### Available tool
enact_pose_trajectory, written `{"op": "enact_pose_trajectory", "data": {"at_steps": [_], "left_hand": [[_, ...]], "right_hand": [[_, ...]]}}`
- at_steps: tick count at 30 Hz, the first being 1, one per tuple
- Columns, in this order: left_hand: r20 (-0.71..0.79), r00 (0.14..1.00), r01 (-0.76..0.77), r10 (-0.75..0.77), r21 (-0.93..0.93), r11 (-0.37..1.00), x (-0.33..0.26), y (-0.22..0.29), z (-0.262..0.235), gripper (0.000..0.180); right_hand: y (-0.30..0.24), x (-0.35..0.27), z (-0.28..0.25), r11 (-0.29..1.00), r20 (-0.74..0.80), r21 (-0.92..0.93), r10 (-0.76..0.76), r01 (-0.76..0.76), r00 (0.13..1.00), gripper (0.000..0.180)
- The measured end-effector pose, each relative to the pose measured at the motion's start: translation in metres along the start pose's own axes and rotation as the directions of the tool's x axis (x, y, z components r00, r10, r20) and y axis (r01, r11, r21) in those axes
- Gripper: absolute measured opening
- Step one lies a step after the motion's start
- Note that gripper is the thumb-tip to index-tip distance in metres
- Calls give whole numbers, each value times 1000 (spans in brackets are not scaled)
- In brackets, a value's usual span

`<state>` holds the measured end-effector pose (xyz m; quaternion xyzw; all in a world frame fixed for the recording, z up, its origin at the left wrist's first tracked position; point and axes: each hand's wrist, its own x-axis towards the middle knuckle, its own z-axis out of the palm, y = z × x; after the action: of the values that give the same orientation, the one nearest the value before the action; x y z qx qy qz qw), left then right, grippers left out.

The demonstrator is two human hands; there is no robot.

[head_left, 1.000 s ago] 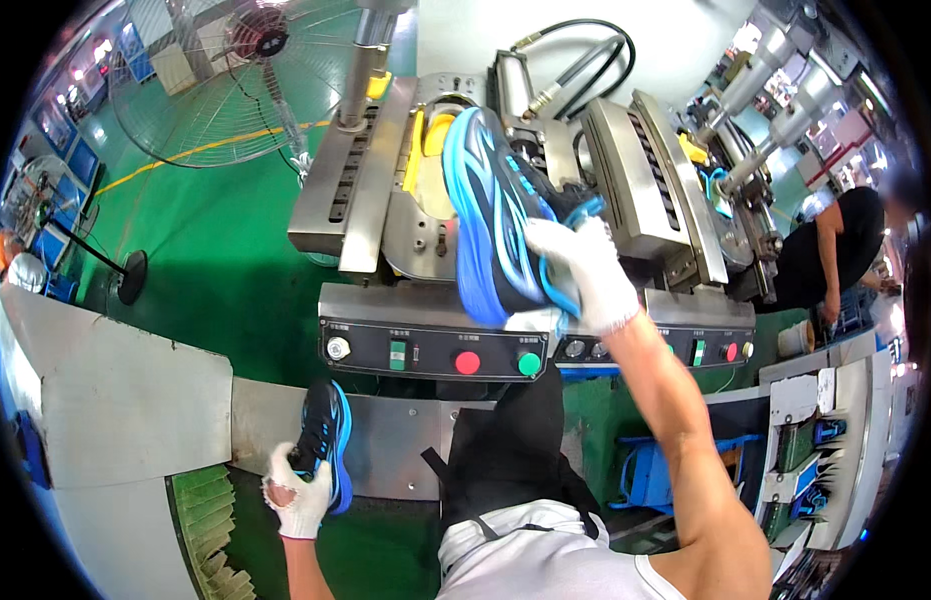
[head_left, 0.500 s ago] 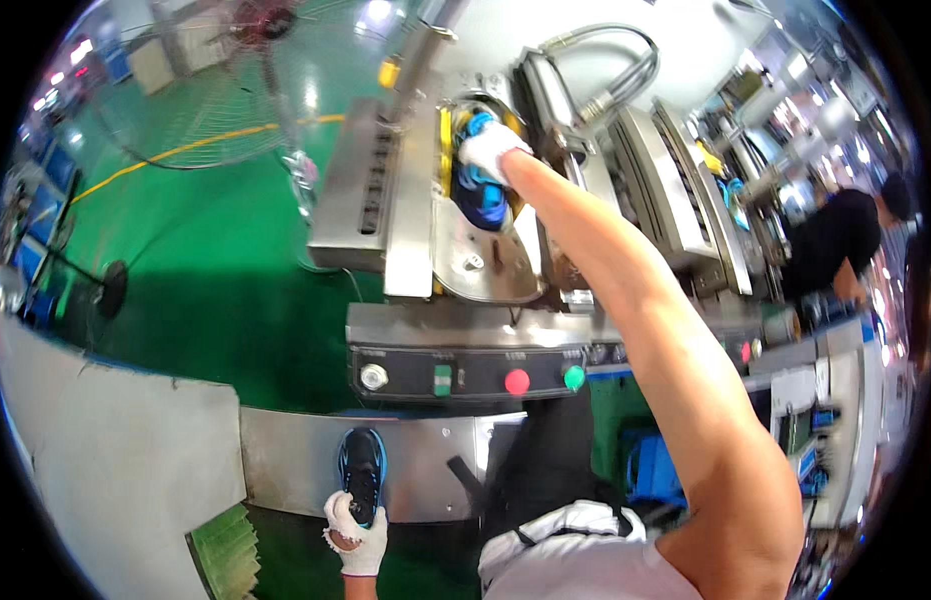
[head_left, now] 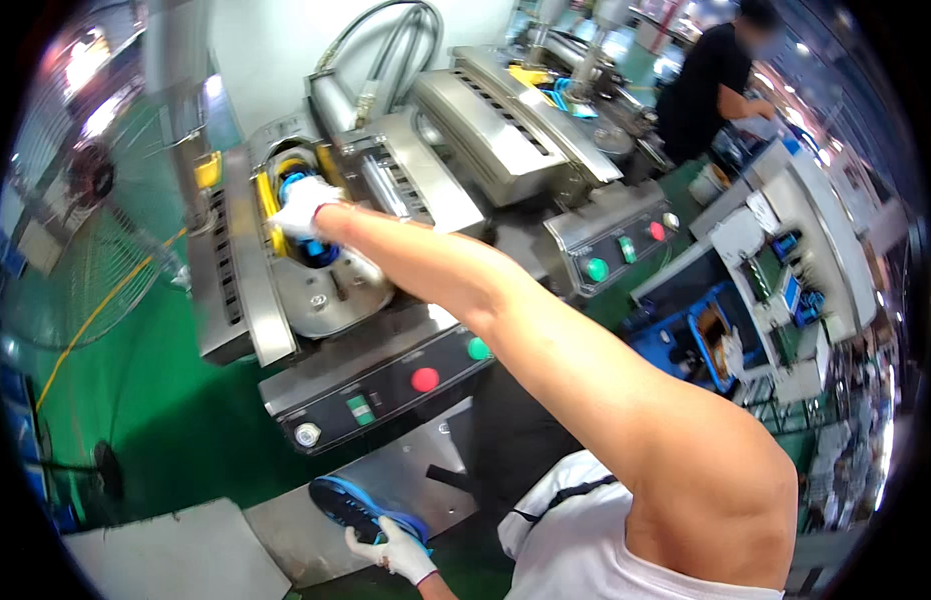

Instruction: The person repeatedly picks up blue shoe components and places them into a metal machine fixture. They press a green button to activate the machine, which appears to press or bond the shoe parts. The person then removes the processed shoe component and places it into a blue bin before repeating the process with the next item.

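My right hand (head_left: pixel 305 207), in a white glove at the end of my outstretched arm, is closed over a blue shoe (head_left: pixel 318 250) seated in the steel press machine (head_left: pixel 330 308). Yellow strips flank that shoe on both sides, and my hand hides much of its upper. Low in the view, my gloved left hand (head_left: pixel 393 552) grips a black sneaker with a bright blue sole edge (head_left: pixel 347 505) by its heel end. This sneaker is over the metal shelf below the control panel (head_left: pixel 385 395), its toe pointing up and left.
A second press (head_left: pixel 495 125) stands to the right, with its own button panel (head_left: pixel 615 240). A blue crate (head_left: pixel 710 335) sits beside a white workbench (head_left: pixel 845 240). Further off, a person in black (head_left: pixel 710 85) works. A large fan (head_left: pixel 90 180) is at far left.
My view has swung to the right, so the press appears further left. The sneaker in my left hand has turned and shows more of its blue side. My right hand stays on the blue shoe.
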<state>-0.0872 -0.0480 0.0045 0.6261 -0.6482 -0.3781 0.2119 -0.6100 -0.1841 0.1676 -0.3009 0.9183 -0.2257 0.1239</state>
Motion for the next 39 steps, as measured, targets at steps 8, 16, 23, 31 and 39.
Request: {"op": "enact_pose_trajectory", "data": {"at_steps": [8,16,23,31,39], "left_hand": [[353,670,-737,653,209,643,55,-54,-60,60],[563,571,-763,598,96,639,57,15,-36,16],[500,420,-823,758,-142,550,-43,134,-2,16],[568,-163,-712,807,-634,302,-207,247,142,18],[171,-736,-253,655,-967,-32,-377,335,186,79]], "right_hand": [[93,-317,39,745,-246,101,-624,660,742,86],[191,-334,75,897,23,-166,-412,410,911,82],[218,-488,9,860,421,498,-351,110,837,114],[286,-601,24,805,-291,574,28,151,956,111],[336,-678,-60,272,-449,826,847,493,285,73]]}}
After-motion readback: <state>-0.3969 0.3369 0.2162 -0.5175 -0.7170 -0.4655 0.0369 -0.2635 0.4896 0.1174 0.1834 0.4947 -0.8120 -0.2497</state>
